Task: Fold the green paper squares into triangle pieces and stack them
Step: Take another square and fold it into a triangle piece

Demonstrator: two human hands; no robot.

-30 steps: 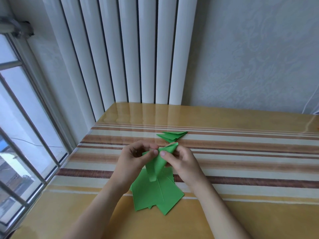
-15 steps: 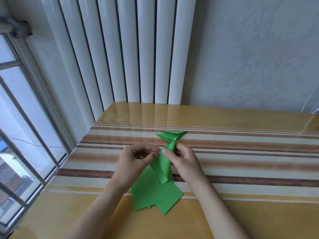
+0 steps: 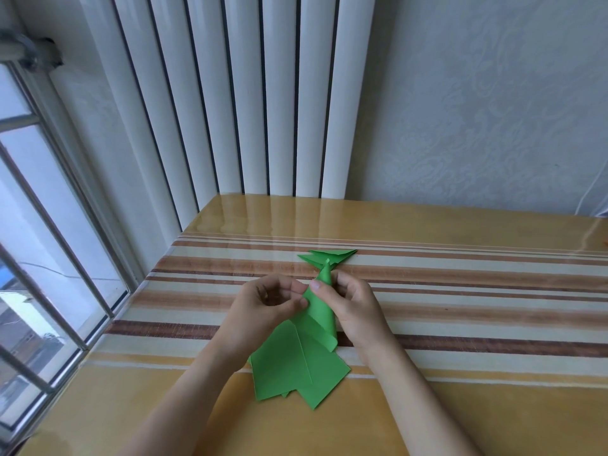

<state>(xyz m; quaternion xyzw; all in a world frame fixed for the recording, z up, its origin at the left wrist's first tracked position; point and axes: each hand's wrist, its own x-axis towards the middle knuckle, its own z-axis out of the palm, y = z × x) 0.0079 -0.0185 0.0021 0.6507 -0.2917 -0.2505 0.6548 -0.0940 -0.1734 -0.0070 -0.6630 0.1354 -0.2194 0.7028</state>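
Both hands hold one green paper square (image 3: pixel 320 307) above the table, curled over along a diagonal with its tip pointing away from me. My left hand (image 3: pixel 268 302) pinches its left edge between thumb and fingers. My right hand (image 3: pixel 353 304) pinches the right side, thumb on top. Under the hands lies a loose pile of flat green squares (image 3: pixel 296 370). Beyond the held sheet, a small stack of folded green triangle pieces (image 3: pixel 332 256) rests on the striped cloth, partly hidden by the sheet's tip.
The table (image 3: pixel 460 406) has a glossy yellow cover with brown and cream stripes. A white ribbed radiator (image 3: pixel 237 103) stands behind it. A window with metal bars (image 3: pixel 49 245) runs along the left edge. A grey wall is at the back right.
The held sheet has been folded further over and turned, so its tip now points away toward the triangle stack. Both hands shifted slightly away from me.
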